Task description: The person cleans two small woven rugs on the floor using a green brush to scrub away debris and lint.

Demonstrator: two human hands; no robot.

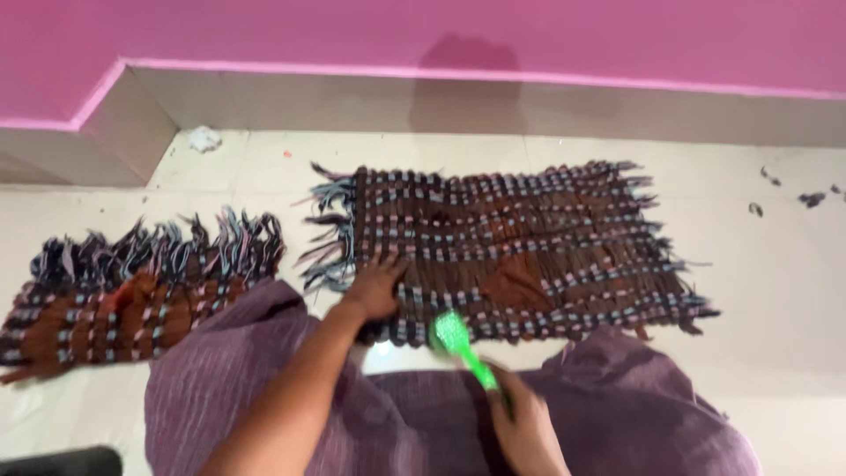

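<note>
Woven mat (515,251), brown with pale blue and grey cross-bands and fringed short ends, is laid flat on the floor just in front of the person's knees. Its near left edge is pressed down by the left hand (374,289), whose fingers are spread flat on the weave. A bright green plastic brush (460,342) is gripped by its handle in the right hand (527,430), the fingers closed around the handle, with the brush head held at the mat's near edge; whether the bristles touch the weave cannot be told, since the view is blurred. For the brushing to go well, it is judged that the mat should be kept pinned by the flat hand while strokes are drawn along the weave, away from the pinned edge, so that the strips are not bunched or the fringe tangled. The person's lap is covered by purple cloth (608,414), which overlaps the mat's near edge. A second woven mat (132,291) of the same colours is lying well to the left, partly under that cloth. The floor (775,300) is of pale tiles, with dark scraps (811,199) scattered at the far right and a small pale crumpled scrap (204,138) near the corner. A tiled skirting (493,106) is topped by a pink wall (352,31).
</note>
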